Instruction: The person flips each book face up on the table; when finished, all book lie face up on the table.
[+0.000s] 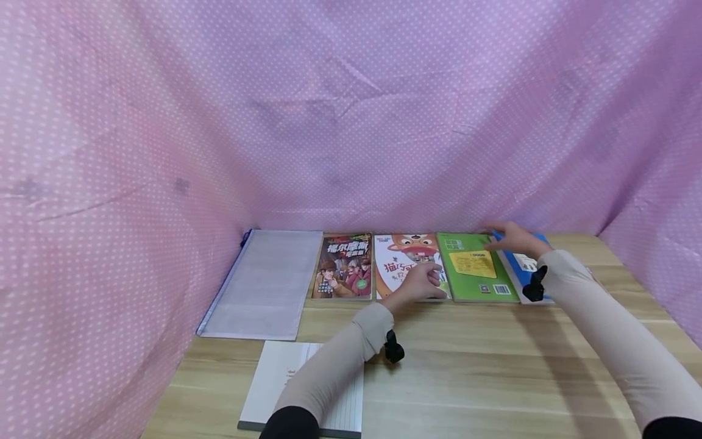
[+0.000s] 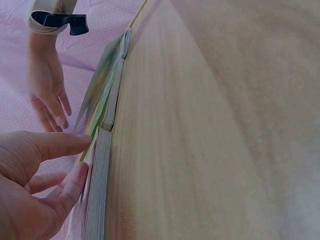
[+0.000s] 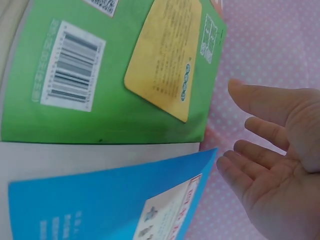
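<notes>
My left hand [image 1: 419, 282] is over the lower right part of a white book with an orange cartoon animal [image 1: 407, 250]. In the left wrist view its thumb and fingers [image 2: 75, 187] are spread at the book's edge, pinching nothing; whether they touch the cover I cannot tell. My right hand [image 1: 515, 241] hovers by the far edge of a green book [image 1: 477, 286] and a blue-covered book [image 3: 100, 190]. In the right wrist view that hand's fingers [image 3: 260, 155] are loosely extended with nothing between them. The blue cover is slightly lifted at its edge.
Left of the white book lies a dark comic-style book [image 1: 344, 268]. Further left is a pale zip pouch [image 1: 263, 280] with a blue edge. A white notepad [image 1: 274, 378] lies in front, partly under the left forearm. Pink dotted cloth [image 1: 351, 152] hangs behind the wooden table [image 1: 466, 366].
</notes>
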Action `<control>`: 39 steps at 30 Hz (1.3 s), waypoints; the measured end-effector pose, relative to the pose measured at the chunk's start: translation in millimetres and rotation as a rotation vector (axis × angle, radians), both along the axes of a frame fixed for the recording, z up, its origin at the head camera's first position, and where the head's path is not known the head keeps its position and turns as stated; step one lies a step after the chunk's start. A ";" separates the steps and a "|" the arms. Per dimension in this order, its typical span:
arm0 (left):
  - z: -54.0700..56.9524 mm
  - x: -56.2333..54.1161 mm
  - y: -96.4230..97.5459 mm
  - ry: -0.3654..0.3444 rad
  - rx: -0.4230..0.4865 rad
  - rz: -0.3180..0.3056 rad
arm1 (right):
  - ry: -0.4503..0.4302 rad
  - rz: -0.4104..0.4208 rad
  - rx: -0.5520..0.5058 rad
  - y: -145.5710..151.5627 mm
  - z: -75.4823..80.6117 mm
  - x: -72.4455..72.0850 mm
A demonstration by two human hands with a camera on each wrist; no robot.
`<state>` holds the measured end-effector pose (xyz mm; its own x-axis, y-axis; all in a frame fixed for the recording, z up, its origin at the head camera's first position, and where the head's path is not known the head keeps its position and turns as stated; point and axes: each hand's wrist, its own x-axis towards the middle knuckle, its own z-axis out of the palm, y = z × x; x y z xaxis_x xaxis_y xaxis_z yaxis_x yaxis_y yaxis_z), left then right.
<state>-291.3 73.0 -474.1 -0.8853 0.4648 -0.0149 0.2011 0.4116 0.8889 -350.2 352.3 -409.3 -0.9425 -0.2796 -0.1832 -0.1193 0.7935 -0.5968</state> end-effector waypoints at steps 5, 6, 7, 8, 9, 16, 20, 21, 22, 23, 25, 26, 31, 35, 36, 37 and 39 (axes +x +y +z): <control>0.4 -1.6 -1.1 -0.028 0.000 -0.016 | -0.033 -0.004 0.028 1.7 -8.9 -3.2; -0.2 -2.2 -0.5 -0.032 0.005 -0.018 | -0.043 -0.007 0.032 1.3 -10.4 -3.5; -0.5 -2.5 0.0 -0.032 0.011 -0.020 | -0.052 -0.008 0.033 1.2 -12.0 -4.0; -1.2 -2.9 0.8 -0.035 0.018 -0.022 | -0.059 -0.008 0.031 1.0 -13.6 -4.6; -1.8 -3.4 1.6 -0.037 0.025 -0.022 | -0.065 -0.007 0.027 0.9 -15.2 -5.4; -5.2 -6.1 7.8 -0.034 0.009 -0.022 | -0.072 -0.002 -0.006 2.7 -24.9 -12.7; -6.0 -5.2 11.1 -0.024 -0.020 -0.019 | -0.074 -0.014 -0.017 4.9 -27.6 -15.8; -6.4 -4.9 12.0 -0.021 -0.023 -0.018 | -0.071 -0.014 -0.015 5.8 -28.0 -16.7; -6.6 -4.5 12.8 -0.018 -0.028 -0.015 | -0.070 -0.013 -0.015 6.3 -27.9 -17.3; -6.6 -4.2 13.5 -0.013 -0.035 -0.012 | -0.068 -0.013 -0.014 6.9 -27.9 -18.1; -6.5 -3.8 14.9 -0.004 -0.045 -0.009 | -0.071 -0.018 -0.015 7.2 -27.2 -19.4; -6.1 -3.8 15.3 -0.002 -0.051 -0.006 | -0.074 -0.020 -0.018 7.8 -27.5 -20.9; -3.7 -2.0 17.5 0.004 -0.075 0.004 | -0.089 -0.029 -0.022 11.5 -31.1 -26.5; -4.8 -0.7 18.2 0.015 -0.077 0.003 | -0.101 -0.037 -0.030 15.1 -36.8 -31.5; -5.5 -0.3 18.4 0.014 -0.077 0.004 | -0.105 -0.041 -0.030 15.7 -38.4 -32.6; -6.0 0.1 18.5 0.011 -0.073 0.004 | -0.109 -0.043 -0.027 16.4 -39.6 -33.5; -6.8 1.0 18.9 0.000 -0.065 0.005 | -0.115 -0.050 -0.021 16.7 -41.0 -34.1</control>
